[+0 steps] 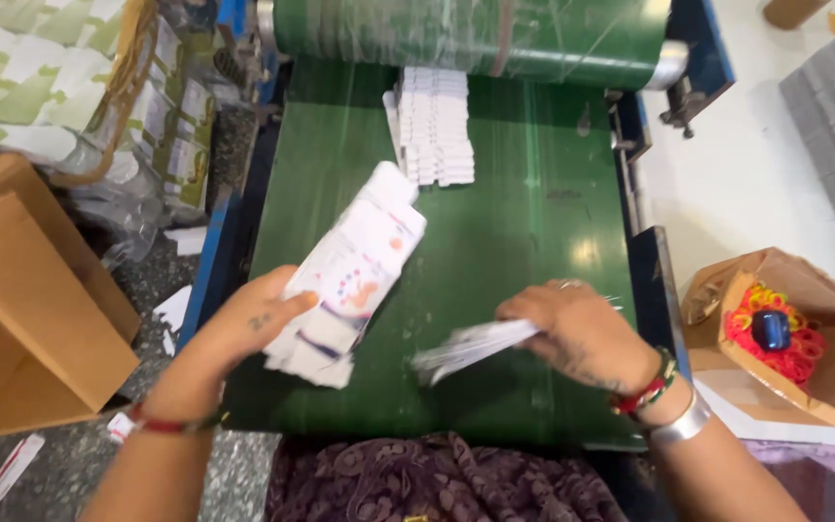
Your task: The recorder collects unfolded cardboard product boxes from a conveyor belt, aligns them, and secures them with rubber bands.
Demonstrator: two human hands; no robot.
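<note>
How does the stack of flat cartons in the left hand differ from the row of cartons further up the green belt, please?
The stack in the left hand is lifted and tilted, printed face showing; the row on the belt lies untouched, overlapped like shingles. The held stack shows coloured print; the row looks plain white. Both are flat white cartons.

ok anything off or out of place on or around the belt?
Loose white cartons and scraps lie on the floor left of the green belt. On the belt, the far stack sits fanned, not squared. Left hand holds a splayed bundle; right hand holds a few flats.
</note>
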